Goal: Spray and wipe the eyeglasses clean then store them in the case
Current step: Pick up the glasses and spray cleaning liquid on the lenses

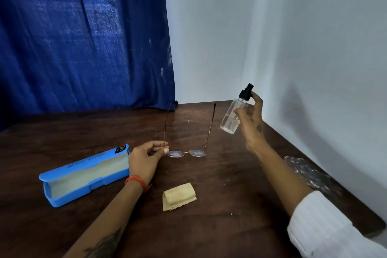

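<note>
Nearest of all, a small folded tan cleaning cloth [178, 196] is lying on the dark brown wooden table [219, 226], and it is not being touched by anything. Just left of it, a long bright blue plastic glasses case [84, 176] is sitting open, with its pale lining showing and nothing seen inside. A little farther back, the thin gold-rimmed eyeglasses [185, 153] are being held at the corner of one lens by the left hand [146, 158], which is pinching the frame between thumb and fingertips. The lenses are resting low by the table and the two arms are sticking out and away, toward the blue curtain [83, 37]. Farther still and up in the air, a small clear plastic spray bottle with a black pump top [235, 111] is being gripped by the right hand [250, 119], with a finger curled up by the pump. The bottle is being kept well apart from the lenses, off to the right. If the pump is pressed from there, the spray may be sent past the lenses, and the table may be wetted instead. The frame is only being pinched at one corner, so it may be twisted or bent when wiping is started. The thin arms may also be knocked by the bottle.
</note>
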Tool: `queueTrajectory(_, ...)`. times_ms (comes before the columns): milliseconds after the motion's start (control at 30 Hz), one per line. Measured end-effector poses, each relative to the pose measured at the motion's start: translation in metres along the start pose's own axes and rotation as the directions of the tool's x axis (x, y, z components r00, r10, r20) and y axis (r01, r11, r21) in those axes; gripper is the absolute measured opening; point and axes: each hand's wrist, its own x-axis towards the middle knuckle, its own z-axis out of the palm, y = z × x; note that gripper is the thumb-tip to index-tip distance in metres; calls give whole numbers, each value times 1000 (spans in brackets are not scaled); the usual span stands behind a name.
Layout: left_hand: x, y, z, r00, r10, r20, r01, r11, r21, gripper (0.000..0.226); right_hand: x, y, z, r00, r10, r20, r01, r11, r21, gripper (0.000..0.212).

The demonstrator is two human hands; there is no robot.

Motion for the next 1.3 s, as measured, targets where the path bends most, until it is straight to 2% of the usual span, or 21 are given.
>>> queueTrajectory(133, 11, 12, 6, 997, 23, -69, -22, 1000, 18, 21, -26, -11, 12, 990, 66, 125, -102, 945, 311, 36)
queueTrajectory(233, 19, 21, 14, 990, 57, -127, -53, 998, 36, 21, -38, -13, 15, 972, 79, 220, -153, 926, 345, 49)
queueTrajectory(367, 20, 19, 25, 979, 77, -191, -74, 997, 25, 22, -44, -13, 16, 957, 100, 271, -178, 942, 283, 60)
queueTrajectory(433, 19, 14, 26, 977, 83, -198, -75, 996, 47, 22, -45, -12, 17, 961, 72, 266, -132, 968, 215, 62)
queueTrajectory(533, 22, 12, 22, 975, 103, -196, -90, 993, 77, 23, -51, -13, 21, 967, -74, 245, 97, 992, -80, 69)
queueTrajectory(600, 24, 14, 20, 971, 118, -209, -106, 992, 65, 23, -57, -12, 27, 949, -169, 265, 255, 907, -334, 70)
queueTrajectory(667, 25, 17, 20, 964, 149, -219, -137, 988, 69, 23, -62, -11, 33, 927, -243, 286, 351, 828, -437, 68)
queueTrajectory(767, 24, 21, 20, 948, 213, -235, -196, 976, 95, 25, -69, -11, 39, 898, -278, 342, 419, 779, -467, 66)
queueTrajectory(900, 22, 25, 19, 920, 289, -264, -271, 957, 103, 26, -76, -10, 45, 881, -214, 421, 424, 752, -505, 67)
queueTrajectory(1133, 20, 28, 18, 906, 334, -261, -318, 942, 104, 26, -79, -6, 50, 863, -204, 461, 458, 701, -547, 60)
queueTrajectory(1300, 21, 29, 17, 898, 354, -262, -340, 935, 99, 25, -80, -6, 53, 866, -213, 453, 455, 713, -534, 58)
